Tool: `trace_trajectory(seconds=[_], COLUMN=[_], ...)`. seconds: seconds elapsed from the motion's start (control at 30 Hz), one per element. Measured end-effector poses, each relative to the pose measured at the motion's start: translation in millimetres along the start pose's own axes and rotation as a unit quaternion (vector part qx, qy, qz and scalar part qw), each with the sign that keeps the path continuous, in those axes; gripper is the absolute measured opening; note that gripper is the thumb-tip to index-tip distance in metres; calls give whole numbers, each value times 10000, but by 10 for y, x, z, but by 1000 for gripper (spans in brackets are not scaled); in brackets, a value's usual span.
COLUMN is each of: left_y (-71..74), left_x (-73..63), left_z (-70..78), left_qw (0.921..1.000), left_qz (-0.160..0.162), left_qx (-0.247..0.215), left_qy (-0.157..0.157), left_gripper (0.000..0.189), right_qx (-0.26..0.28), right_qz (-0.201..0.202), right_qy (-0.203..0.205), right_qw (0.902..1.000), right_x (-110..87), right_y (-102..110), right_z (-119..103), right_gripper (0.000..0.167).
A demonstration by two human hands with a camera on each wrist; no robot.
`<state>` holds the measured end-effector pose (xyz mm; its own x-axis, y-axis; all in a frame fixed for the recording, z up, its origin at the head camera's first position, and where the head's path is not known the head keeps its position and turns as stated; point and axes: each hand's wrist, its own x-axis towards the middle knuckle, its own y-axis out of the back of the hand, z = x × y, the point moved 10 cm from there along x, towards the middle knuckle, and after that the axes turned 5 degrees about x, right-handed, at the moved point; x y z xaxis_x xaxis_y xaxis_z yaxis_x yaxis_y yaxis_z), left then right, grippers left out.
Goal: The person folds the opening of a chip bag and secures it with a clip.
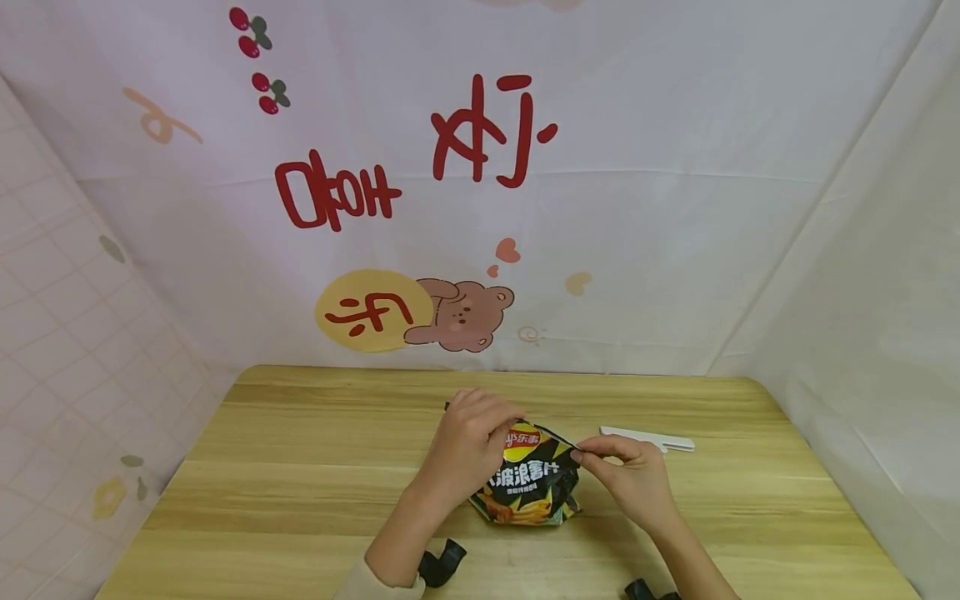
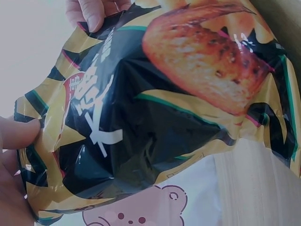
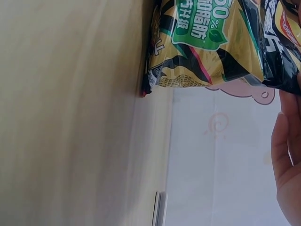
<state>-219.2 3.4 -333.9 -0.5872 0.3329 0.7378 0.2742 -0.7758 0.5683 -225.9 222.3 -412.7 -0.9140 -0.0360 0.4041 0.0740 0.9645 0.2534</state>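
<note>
A black and yellow bag of potato chips (image 1: 525, 483) stands on the wooden table, its printed front toward me. My left hand (image 1: 472, 429) grips the bag's top edge on the left side. At the top right corner, my right hand (image 1: 626, 475) pinches the edge between thumb and fingers. In the left wrist view the chip bag (image 2: 136, 155) shows a roasted chicken wing picture, with left fingers (image 2: 19, 134) on its edge. The right wrist view shows the bag's green label (image 3: 202, 23) and the right hand (image 3: 289, 155) at its upper edge.
Behind the right hand lies a white, flat, long object (image 1: 648, 438). Near the front edge are a black curved piece (image 1: 442, 563) by the left forearm and another black piece (image 1: 641, 590) by the right. A printed cloth wall (image 1: 637, 208) rises behind the table (image 1: 300, 467).
</note>
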Motion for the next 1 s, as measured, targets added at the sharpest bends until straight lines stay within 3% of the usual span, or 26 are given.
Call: trace_trajectory(seconds=[0.3,0.6,0.77,1.0], left_y=[43,13,13,24], left_x=[-4,-24,1,1], left_z=[22,3,24,30], left_qw=[9997,9991,9996,9998], left_qz=[44,-146,-73,49], left_qx=[-217,-385,-253,-156], left_qy=[-93,87,94,66], left_gripper=[18,13,14,8], right_qx=[397,-33,-156,134], right_qz=[-281,-78,-55,-473], right_qy=[325,166,174,563], right_qw=[9983,9998,9997,9972], right_x=[-5,-31,-40,-66], right_y=[-27,-9,-10,-38], right_z=[-33,4,10,-33], right_gripper=[18,21,23,24])
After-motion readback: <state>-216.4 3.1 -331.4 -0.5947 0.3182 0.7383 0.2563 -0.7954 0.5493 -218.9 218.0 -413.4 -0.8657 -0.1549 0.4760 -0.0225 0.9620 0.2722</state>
